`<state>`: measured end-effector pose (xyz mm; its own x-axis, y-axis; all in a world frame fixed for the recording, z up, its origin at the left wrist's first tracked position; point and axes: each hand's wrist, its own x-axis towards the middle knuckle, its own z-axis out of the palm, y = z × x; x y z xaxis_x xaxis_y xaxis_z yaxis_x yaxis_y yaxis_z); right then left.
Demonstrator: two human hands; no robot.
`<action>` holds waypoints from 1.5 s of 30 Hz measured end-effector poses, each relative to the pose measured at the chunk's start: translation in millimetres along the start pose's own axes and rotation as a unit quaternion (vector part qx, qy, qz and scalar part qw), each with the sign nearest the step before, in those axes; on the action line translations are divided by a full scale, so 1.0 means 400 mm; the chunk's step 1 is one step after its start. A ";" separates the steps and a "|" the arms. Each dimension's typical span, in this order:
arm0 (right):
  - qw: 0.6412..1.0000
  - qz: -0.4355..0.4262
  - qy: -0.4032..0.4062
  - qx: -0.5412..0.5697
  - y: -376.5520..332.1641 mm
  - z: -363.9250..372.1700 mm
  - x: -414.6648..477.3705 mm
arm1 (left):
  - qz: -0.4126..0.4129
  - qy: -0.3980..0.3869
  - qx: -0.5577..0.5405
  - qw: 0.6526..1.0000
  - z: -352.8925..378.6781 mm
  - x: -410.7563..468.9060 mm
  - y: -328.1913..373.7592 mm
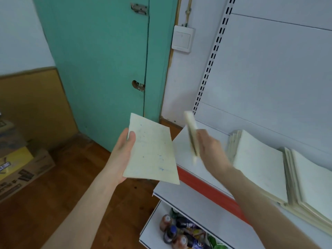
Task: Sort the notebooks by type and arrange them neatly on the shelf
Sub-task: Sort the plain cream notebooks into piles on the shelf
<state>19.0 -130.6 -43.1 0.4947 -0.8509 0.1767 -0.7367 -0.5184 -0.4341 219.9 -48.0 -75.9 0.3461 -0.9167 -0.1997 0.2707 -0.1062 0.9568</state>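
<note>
My left hand (124, 155) grips a thin cream notebook (152, 151) by its left edge, thumb on top, held flat in the air left of the shelf. My right hand (208, 150) holds another cream notebook (192, 135) edge-on and blurred, over the left end of the white shelf (183, 139). Two stacks of cream notebooks lie on that shelf: one stack (258, 164) in the middle, a second stack (312, 184) at the right edge of the view.
The shelf has a red front strip (206, 184) and a white slotted back panel (269, 78). Bottles (177, 230) stand on the lower shelf. A green door (107, 69) is behind. Cardboard boxes (19, 168) sit on the wooden floor at left.
</note>
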 end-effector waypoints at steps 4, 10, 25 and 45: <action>0.952 -0.271 -0.002 -0.139 -0.096 0.089 -0.112 | -0.069 -0.078 -0.116 0.988 0.041 0.009 -0.005; 0.930 -0.325 0.016 -0.170 -0.071 0.122 -0.136 | -0.067 -0.139 -0.162 0.975 0.042 0.002 0.007; 0.860 0.242 0.173 0.415 0.047 -0.049 -0.260 | 0.014 -0.282 -0.143 0.949 0.193 -0.031 -0.012; 0.817 0.351 0.332 0.314 0.520 -0.372 -0.712 | 0.030 -0.281 0.067 0.957 0.948 -0.307 -0.222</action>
<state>-343.9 -8.6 -52.3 -0.4619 -0.8861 0.0398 -0.2468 0.0854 -0.9653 -187.2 -72.0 -56.1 -0.1905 -0.9811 -0.0337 0.1353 -0.0602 0.9890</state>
